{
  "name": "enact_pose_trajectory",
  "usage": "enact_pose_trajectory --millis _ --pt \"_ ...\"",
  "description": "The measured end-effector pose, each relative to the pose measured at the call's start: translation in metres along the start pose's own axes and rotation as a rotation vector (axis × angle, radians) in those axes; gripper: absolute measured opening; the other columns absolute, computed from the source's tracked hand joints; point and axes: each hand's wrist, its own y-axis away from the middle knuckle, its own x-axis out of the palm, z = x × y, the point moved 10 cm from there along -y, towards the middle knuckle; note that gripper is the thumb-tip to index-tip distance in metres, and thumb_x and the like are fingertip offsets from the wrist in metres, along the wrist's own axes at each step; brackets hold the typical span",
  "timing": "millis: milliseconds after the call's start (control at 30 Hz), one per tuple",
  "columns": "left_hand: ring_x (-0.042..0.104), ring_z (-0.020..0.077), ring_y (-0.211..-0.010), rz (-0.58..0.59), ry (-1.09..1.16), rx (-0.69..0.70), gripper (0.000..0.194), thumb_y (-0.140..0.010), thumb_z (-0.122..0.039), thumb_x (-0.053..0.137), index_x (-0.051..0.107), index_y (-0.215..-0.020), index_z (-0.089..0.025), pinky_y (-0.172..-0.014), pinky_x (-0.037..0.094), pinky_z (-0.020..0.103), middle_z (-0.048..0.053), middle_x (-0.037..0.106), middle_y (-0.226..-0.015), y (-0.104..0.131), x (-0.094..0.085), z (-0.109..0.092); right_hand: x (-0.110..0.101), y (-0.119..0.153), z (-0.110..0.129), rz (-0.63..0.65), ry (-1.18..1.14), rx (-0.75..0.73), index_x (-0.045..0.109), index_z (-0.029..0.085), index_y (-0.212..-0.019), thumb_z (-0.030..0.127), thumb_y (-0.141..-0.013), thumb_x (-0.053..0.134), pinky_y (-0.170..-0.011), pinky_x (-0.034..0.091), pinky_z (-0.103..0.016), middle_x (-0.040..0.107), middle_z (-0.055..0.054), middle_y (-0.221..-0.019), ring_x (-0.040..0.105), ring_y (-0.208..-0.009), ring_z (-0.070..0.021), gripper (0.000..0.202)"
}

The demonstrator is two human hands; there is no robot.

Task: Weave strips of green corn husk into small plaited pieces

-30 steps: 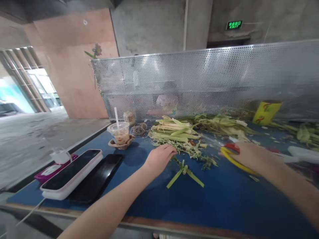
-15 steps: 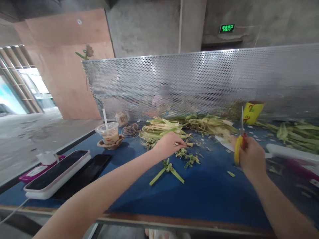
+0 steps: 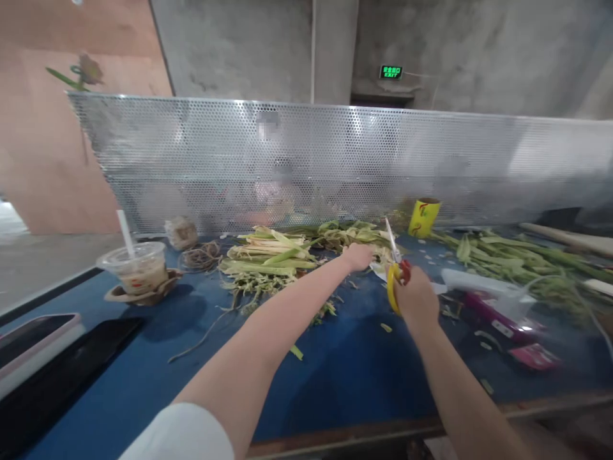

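Note:
My right hand point(image 3: 417, 300) grips a pair of scissors point(image 3: 393, 281) with yellow and red handles, their blades pointing up and away from me. To its left, my left hand point(image 3: 359, 257) reaches to the near edge of a heap of pale dry husk-like leaves point(image 3: 342, 234). Its fingers are closed; whether they hold anything is hidden. Left of that hand lies a pile of pale green leaves and stalks point(image 3: 268, 249), with shrivelled sprigs at its near side. A cut green piece point(image 3: 296, 352) shows below my left forearm.
A drink cup with a straw point(image 3: 143, 271) stands in a cardboard holder at left, beside a coil of twine point(image 3: 200, 257). A yellow roll point(image 3: 424, 217) stands before the perforated metal screen point(image 3: 325, 160). More green stalks point(image 3: 512, 255) and a purple device point(image 3: 502, 316) lie at right.
My view has turned to the right. My left hand has moved right and farther out, from the small sprigs toward the dry leaves. The scissors stay in my right hand, now closer to my left.

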Motion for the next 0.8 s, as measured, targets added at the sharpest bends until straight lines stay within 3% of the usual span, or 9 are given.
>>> enact_pose_trajectory --millis 200,300,367,467,533,600,667,733,800 --pt "0.051 0.0242 -0.107 -0.030 -0.082 -0.022 0.038 -0.084 -0.030 0.052 0.047 -0.119 -0.016 -0.088 0.043 0.047 0.011 0.049 -0.122 -0.003 0.010 -0.019 0.004 -0.001 -0.003 0.042 0.008 0.028 0.052 0.015 -0.096 0.040 -0.082 0.040 -0.060 0.033 -0.028 0.059 -0.011 -0.092 0.057 -0.081 -0.0228 0.032" --pt "0.028 0.0350 -0.128 -0.061 -0.069 -0.038 0.072 -0.072 -0.028 0.065 0.030 -0.134 -0.018 -0.099 0.025 0.058 0.016 0.031 -0.141 0.011 0.002 -0.017 0.006 -0.002 -0.002 0.052 -0.005 0.022 0.052 0.014 -0.096 0.038 -0.082 0.040 -0.062 0.035 -0.029 0.059 -0.012 -0.094 0.057 -0.084 -0.0232 0.030" --pt "0.029 0.0294 -0.129 -0.068 -0.031 -0.002 0.060 -0.080 -0.025 0.053 0.029 -0.135 -0.019 -0.102 0.025 0.051 0.012 0.036 -0.140 0.021 -0.005 -0.018 0.006 -0.002 0.000 0.047 -0.015 0.010 0.051 0.013 -0.096 0.038 -0.083 0.040 -0.065 0.037 -0.029 0.059 -0.013 -0.094 0.057 -0.085 -0.0233 0.030" --pt "0.054 0.0140 -0.109 -0.034 0.050 0.084 0.048 -0.086 -0.015 0.035 0.032 -0.134 -0.013 -0.094 0.039 0.028 0.007 0.062 -0.116 0.039 -0.013 -0.024 0.002 -0.002 0.006 0.025 -0.024 -0.028 0.050 0.013 -0.099 0.037 -0.083 0.040 -0.071 0.039 -0.029 0.059 -0.014 -0.099 0.056 -0.091 -0.0226 0.030" --pt "0.061 0.0146 -0.098 -0.030 0.077 0.124 0.044 -0.086 -0.021 0.035 0.040 -0.129 -0.011 -0.087 0.044 0.025 0.007 0.069 -0.100 0.056 -0.021 -0.025 0.000 -0.002 0.012 0.022 -0.026 -0.073 0.049 0.014 -0.102 0.037 -0.083 0.041 -0.076 0.039 -0.027 0.059 -0.012 -0.100 0.055 -0.095 -0.0212 0.030" --pt "0.063 0.0188 -0.092 -0.043 0.074 0.131 0.043 -0.088 -0.030 0.034 0.046 -0.124 -0.012 -0.086 0.045 0.032 0.006 0.071 -0.086 0.079 -0.030 -0.021 0.001 0.000 0.019 0.034 -0.021 -0.122 0.047 0.014 -0.107 0.037 -0.083 0.041 -0.080 0.039 -0.025 0.057 -0.011 -0.105 0.053 -0.098 -0.0192 0.034" --pt "0.052 0.0245 -0.113 -0.111 0.040 0.104 0.049 -0.085 -0.028 0.040 0.038 -0.131 -0.012 -0.098 0.033 0.044 0.011 0.067 -0.104 0.107 -0.045 -0.011 0.006 0.003 0.026 0.076 -0.013 -0.167 0.047 0.016 -0.109 0.039 -0.082 0.042 -0.079 0.039 -0.025 0.058 -0.009 -0.106 0.054 -0.099 -0.0186 0.036" --pt "0.027 0.0312 -0.131 -0.177 -0.098 0.069 0.070 -0.077 -0.027 0.054 0.022 -0.139 -0.018 -0.102 0.019 0.055 0.014 0.043 -0.136 0.139 -0.059 0.002 0.016 0.009 0.033 0.142 -0.001 -0.201 0.049 0.017 -0.107 0.040 -0.081 0.044 -0.076 0.040 -0.026 0.059 -0.008 -0.102 0.055 -0.096 -0.0194 0.035" --pt "0.023 0.0321 -0.132 -0.102 -0.172 0.073 0.074 -0.081 -0.034 0.049 0.009 -0.141 -0.019 -0.101 0.016 0.058 0.016 0.031 -0.142 0.167 -0.057 0.013 0.026 0.015 0.042 0.208 0.016 -0.228 0.052 0.017 -0.102 0.043 -0.079 0.046 -0.072 0.041 -0.027 0.060 -0.008 -0.098 0.056 -0.092 -0.0209 0.035"
